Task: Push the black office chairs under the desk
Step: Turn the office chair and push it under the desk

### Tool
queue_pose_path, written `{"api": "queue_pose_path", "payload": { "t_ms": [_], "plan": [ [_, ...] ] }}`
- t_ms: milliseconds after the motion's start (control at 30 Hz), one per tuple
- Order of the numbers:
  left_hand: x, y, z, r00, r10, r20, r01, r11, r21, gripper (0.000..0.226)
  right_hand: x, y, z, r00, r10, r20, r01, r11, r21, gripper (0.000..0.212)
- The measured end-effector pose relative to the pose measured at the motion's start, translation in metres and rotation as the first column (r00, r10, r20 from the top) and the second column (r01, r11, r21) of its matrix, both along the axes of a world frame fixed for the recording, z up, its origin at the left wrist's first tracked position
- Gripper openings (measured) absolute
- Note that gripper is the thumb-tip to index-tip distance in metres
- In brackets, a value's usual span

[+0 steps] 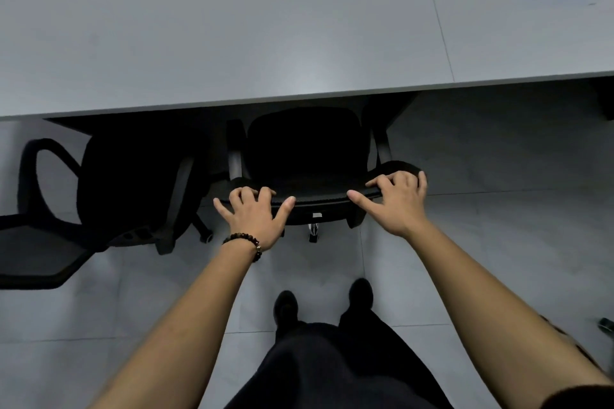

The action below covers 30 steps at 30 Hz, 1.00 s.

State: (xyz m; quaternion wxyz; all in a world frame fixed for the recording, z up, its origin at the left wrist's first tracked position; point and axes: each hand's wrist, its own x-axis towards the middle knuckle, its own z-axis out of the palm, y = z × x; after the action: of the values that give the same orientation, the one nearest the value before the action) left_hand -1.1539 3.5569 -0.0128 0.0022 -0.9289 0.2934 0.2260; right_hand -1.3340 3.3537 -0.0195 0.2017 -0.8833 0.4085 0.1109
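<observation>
A black office chair [305, 149] stands right in front of me, its seat partly under the grey desk [232, 43]. My left hand [254, 212] grips the left part of the chair's backrest top, fingers curled over the edge and thumb spread along it. My right hand [397, 201] holds the right part of the same backrest, fingers hooked over the top. A second black office chair [109, 189] stands to the left, turned at an angle, with its seat front just under the desk edge.
The desk's front edge runs across the view above the chairs. Grey tiled floor [498, 209] lies to the right. My feet in dark shoes [285, 305] stand just behind the chair. A small dark object [606, 324] sits at the far right edge.
</observation>
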Motion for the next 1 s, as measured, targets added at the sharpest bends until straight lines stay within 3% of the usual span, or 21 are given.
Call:
{"api": "queue_pose_path", "payload": {
  "t_ms": [367,533,633,700,767,867,1000],
  "plan": [
    [-0.014,-0.008,-0.005,1.000,0.007,0.020,-0.006,0.998,-0.065,0.065,-0.012,-0.012,0.002,1.000,0.012,0.007,-0.012,1.000,0.002,0.080],
    [-0.011,-0.007,0.003,0.997,0.056,-0.057,-0.062,0.992,-0.108,0.061,-0.013,-0.010,0.009,1.000,0.012,0.001,-0.012,0.999,0.045,0.079],
    [-0.004,0.001,0.020,0.986,0.107,-0.124,-0.140,0.946,-0.291,0.047,-0.018,-0.011,0.023,1.000,0.014,0.013,-0.016,0.992,0.123,0.065],
    [-0.003,0.011,0.040,0.959,0.178,-0.219,-0.263,0.845,-0.465,0.042,-0.025,-0.007,0.038,0.991,-0.052,0.126,0.026,0.979,0.202,0.058],
    [-0.009,0.027,0.063,0.922,0.208,-0.328,-0.370,0.727,-0.579,0.042,-0.038,0.010,0.057,0.943,-0.190,0.275,0.099,0.945,0.313,0.058],
    [-0.027,0.061,0.095,0.875,0.216,-0.432,-0.471,0.586,-0.660,0.044,-0.067,0.050,0.079,0.792,-0.413,0.450,0.213,0.878,0.430,0.055],
    [-0.060,0.113,0.113,0.850,0.209,-0.484,-0.508,0.569,-0.647,0.046,-0.119,0.116,0.093,0.573,-0.669,0.473,0.379,0.729,0.570,0.055]
  ]
}}
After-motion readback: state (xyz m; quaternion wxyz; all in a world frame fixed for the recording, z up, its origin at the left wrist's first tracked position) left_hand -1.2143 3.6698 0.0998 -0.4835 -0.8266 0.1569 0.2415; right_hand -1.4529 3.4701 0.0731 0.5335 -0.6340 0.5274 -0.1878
